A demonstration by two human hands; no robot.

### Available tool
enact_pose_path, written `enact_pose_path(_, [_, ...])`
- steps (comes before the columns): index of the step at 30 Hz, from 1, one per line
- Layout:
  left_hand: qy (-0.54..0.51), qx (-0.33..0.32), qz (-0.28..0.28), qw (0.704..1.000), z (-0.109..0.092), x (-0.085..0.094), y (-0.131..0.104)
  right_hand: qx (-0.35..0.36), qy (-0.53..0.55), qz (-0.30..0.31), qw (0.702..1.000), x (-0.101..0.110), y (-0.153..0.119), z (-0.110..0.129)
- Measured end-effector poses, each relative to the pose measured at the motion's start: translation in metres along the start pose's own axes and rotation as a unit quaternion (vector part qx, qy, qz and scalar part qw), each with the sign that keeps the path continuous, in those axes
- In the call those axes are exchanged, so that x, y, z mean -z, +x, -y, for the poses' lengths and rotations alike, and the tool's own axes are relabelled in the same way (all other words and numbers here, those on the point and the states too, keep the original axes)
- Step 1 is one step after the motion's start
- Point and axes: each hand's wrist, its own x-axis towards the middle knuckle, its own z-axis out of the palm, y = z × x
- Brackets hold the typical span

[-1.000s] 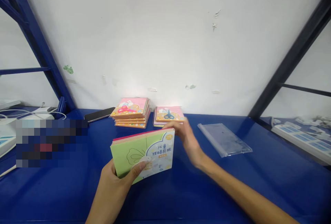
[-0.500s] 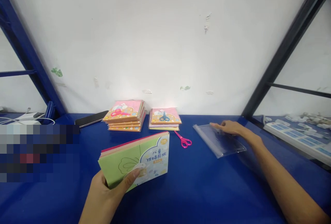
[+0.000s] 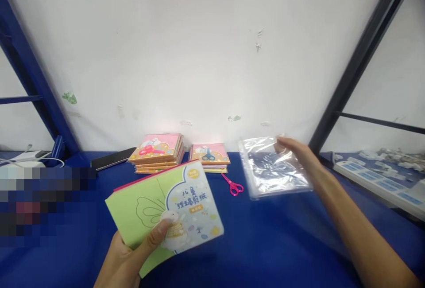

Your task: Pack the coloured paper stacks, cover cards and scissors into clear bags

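My left hand point(image 3: 133, 252) grips a thick stack of paper-cutting sheets point(image 3: 146, 195), thumb across the front. Its top sheet is green with a butterfly outline, and a pale blue printed panel with a white rabbit covers the right part. Off to the right, my right hand point(image 3: 290, 146) pinches the far edge of a clear plastic bag point(image 3: 275, 168), which is tilted up off the table. Pink scissors point(image 3: 234, 187) lie on the blue table point(image 3: 229, 257) between the stack and the bag.
At the back, several packed paper sets with pink scissors on top form one pile point(image 3: 157, 150); a lower pile point(image 3: 209, 153) with blue scissors stands beside it. A dark phone-like slab point(image 3: 114, 158) lies left. White cables point(image 3: 49, 159) and a white tray point(image 3: 381, 181) flank the table.
My right hand has lifted the clear bag from the table, its near face now turned toward me. My left hand has tilted the paper stack so its front faces me more and shifted it left.
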Motion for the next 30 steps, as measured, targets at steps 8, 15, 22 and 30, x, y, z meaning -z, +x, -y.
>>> enact_pose_path(8, [0.006,-0.017,0.065,0.998,0.007,-0.050,-0.027,-0.019,0.234,0.126,0.964,-0.110,-0.052,0.034])
enact_pose_path(15, [0.028,-0.097,-0.040,0.994,0.005,-0.040,-0.004,-0.079,0.311,0.157,0.934,-0.105,-0.060,0.042])
enact_pose_path(22, [0.018,-0.107,-0.114,0.988,0.001,-0.020,0.010,-0.088,0.358,0.166,0.914,-0.100,-0.053,0.037])
enact_pose_path(30, [-0.055,-0.111,-0.133,0.983,0.006,-0.014,-0.001,-0.126,0.333,0.103,0.929,-0.105,-0.055,0.033])
